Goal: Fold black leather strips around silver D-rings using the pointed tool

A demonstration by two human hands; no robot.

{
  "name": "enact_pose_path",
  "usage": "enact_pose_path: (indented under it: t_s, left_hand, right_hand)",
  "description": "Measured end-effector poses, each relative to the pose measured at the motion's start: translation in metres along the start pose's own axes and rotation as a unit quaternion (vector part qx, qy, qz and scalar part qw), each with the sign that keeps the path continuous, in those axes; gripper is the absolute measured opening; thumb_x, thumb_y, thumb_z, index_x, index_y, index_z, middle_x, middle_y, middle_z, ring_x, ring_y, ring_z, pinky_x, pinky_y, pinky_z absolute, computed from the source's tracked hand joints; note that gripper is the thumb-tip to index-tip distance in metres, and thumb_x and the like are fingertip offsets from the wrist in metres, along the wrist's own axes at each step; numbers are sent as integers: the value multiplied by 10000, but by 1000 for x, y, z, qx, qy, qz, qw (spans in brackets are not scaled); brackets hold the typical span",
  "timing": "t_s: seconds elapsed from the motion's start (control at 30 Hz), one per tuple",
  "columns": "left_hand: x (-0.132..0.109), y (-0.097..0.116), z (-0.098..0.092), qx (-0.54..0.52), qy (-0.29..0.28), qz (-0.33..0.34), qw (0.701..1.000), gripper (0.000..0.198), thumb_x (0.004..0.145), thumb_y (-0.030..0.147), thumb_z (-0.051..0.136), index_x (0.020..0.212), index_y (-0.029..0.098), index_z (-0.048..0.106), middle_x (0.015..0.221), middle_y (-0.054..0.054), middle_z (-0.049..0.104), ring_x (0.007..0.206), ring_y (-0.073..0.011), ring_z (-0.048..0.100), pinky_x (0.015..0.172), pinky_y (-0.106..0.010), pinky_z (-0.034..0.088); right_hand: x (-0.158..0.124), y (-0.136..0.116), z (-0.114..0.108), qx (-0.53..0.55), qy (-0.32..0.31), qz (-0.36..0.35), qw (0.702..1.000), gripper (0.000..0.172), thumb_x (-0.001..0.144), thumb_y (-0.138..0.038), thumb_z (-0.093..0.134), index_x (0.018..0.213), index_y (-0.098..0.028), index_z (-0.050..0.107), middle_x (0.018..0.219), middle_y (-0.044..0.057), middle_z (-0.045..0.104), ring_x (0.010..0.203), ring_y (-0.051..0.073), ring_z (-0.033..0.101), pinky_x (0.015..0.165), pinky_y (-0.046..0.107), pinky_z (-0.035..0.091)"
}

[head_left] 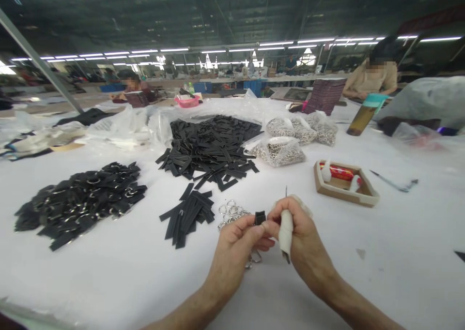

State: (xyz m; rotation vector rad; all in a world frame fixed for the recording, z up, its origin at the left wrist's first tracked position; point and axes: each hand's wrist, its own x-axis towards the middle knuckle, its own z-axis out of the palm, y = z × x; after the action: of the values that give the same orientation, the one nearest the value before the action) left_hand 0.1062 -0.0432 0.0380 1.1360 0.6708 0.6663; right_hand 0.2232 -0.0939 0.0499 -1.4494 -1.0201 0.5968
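My left hand (240, 238) is closed in a pinch on a small folded black strap piece (259, 217), with a metal ring (254, 258) hanging under the fingers. My right hand (298, 226) is closed round a white-wrapped tool (286, 229) whose thin metal tip points up, and its fingertips also touch the black piece. Just behind the hands lie a few loose metal rings (229, 210) and a small bundle of black strips (189, 213).
A big pile of black strips (210, 146) lies in the middle of the white table (109, 272). Strips fitted with rings are heaped at the left (82, 202). Bags of rings (279, 151), a cardboard tray (345, 184), a bottle (363, 114) and two seated people are beyond.
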Motion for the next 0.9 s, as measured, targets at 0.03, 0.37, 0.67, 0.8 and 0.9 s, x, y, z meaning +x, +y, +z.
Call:
enact_pose_path:
  t_s: [0.03, 0.37, 0.67, 0.8, 0.9]
  left_hand:
    - [0, 0, 0, 2, 6, -1, 1000, 148, 809, 293, 571, 817, 152, 612, 790, -56, 679, 731, -174, 634, 741, -316, 483]
    - [0, 1, 0, 25, 19, -8, 999, 177, 809, 296, 558, 835, 133, 623, 791, -76, 671, 670, -169, 636, 676, -291, 491]
    - [-2, 4, 2, 50, 24, -7, 998, 181, 815, 295, 529, 838, 144, 624, 776, -58, 642, 642, -159, 628, 631, -264, 480]
    - [-2, 6, 4, 110, 36, -8, 993, 183, 804, 296, 525, 793, 147, 631, 708, -29, 601, 561, -128, 586, 523, -217, 442]
    - [-1, 9, 3, 178, 62, 32, 982, 156, 763, 278, 570, 703, 155, 645, 690, -7, 555, 482, -77, 494, 433, -182, 367]
  right_hand:
    - [0, -1, 0, 12, -3, 14, 1000, 130, 716, -213, 563, 684, -216, 438, 605, -39, 502, 516, 109, 463, 432, 208, 358]
    - [0, -4, 1, 27, 5, 21, 999, 128, 695, -235, 579, 680, -212, 453, 652, -34, 520, 565, 112, 485, 489, 217, 399]
    - [-2, -4, 3, 45, -1, 22, 999, 122, 706, -224, 593, 737, -209, 476, 731, -20, 565, 595, 115, 533, 531, 236, 440]
    - [-2, 0, 0, 31, -13, 16, 999, 110, 722, -203, 577, 752, -204, 471, 695, -28, 540, 568, 106, 503, 491, 216, 412]
    - [-1, 2, -3, 26, -18, 3, 1000, 122, 717, -171, 580, 754, -202, 467, 742, -22, 543, 622, 103, 487, 538, 212, 405]
